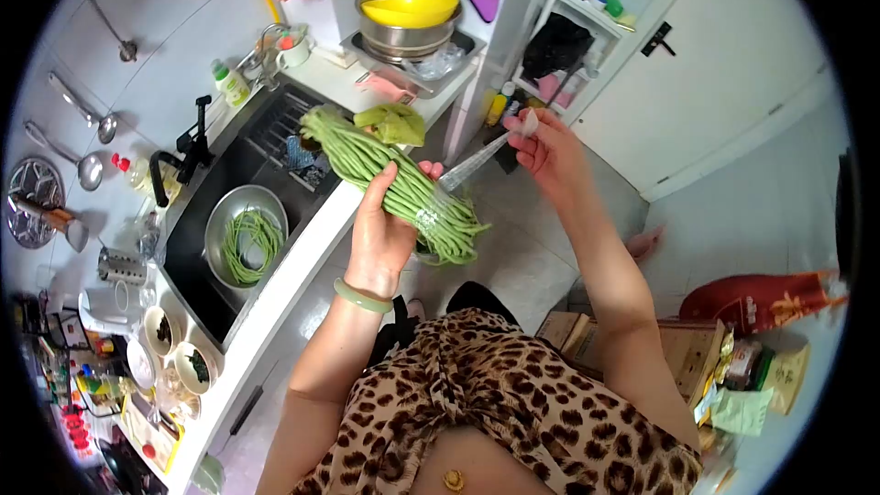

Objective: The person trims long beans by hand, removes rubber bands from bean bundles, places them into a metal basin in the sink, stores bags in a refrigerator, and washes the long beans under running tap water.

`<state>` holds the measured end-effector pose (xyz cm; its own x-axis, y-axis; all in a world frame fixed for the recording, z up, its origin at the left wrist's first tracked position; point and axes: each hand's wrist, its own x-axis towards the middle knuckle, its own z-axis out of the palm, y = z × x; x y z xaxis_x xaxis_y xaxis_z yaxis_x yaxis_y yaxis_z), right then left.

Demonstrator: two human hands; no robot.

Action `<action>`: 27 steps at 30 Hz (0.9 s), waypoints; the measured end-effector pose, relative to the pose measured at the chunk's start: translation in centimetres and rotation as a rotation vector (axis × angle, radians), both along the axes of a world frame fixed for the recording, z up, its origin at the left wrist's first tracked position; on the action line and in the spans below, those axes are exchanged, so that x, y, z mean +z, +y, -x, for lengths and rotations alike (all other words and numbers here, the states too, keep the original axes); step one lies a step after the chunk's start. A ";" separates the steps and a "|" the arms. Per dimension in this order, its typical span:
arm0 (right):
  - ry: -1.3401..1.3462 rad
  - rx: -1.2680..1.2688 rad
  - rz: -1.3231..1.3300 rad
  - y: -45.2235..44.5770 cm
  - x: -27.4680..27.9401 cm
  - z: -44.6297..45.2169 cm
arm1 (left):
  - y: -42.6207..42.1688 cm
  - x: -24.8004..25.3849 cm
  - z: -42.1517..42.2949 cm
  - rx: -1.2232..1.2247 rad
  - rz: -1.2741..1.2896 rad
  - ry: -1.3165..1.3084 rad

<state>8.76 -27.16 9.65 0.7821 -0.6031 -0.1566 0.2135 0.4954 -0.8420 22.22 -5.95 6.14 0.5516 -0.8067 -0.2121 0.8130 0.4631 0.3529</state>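
A thick bundle of long green beans [367,160] lies across my left hand [380,229], whose fingers are wrapped round it. Clear plastic wrap [472,163] clings to the lower end of the beans and stretches up in a taut strip to my right hand [548,151]. The fingers of that hand pinch the strip's bunched end. More long beans lie coiled in a metal bowl [214,247] inside the black sink [197,289], left of my left hand. Behind the bundle's upper end shows a yellow-green cloth-like item [392,124].
A black faucet [188,147] stands at the sink's wall side. The white counter edge [302,280] runs diagonally beside me. Steel pots with a yellow bowl [410,9] stand at the far corner. Small bowls [194,367] sit on the near counter. Wooden boxes [674,348] stand at my right.
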 end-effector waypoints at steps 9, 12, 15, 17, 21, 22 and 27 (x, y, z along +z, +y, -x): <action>0.234 1.417 1.094 -0.1 -20.0 -9.7 | -3.2 1.7 -0.5 -0.088 -0.088 -0.313; 0.536 1.900 0.856 -1.9 -26.5 -5.6 | -4.6 2.3 0.2 -0.073 -0.194 -0.363; 0.606 1.978 0.681 -3.9 -30.8 -5.3 | -5.2 2.8 0.7 0.011 -0.229 -0.335; 0.605 1.874 0.542 -5.3 -32.5 -7.0 | -5.1 3.0 1.5 0.158 -0.253 -0.319; 0.523 1.329 0.177 -11.0 -32.4 -10.8 | -4.2 3.0 3.3 0.499 -0.296 -0.288; 0.476 1.154 0.205 -11.5 -28.8 -11.1 | -4.1 2.8 3.6 0.618 -0.345 -0.287; -0.116 0.767 0.851 -7.0 -5.4 -10.8 | -3.4 1.9 3.8 0.959 -0.188 -0.114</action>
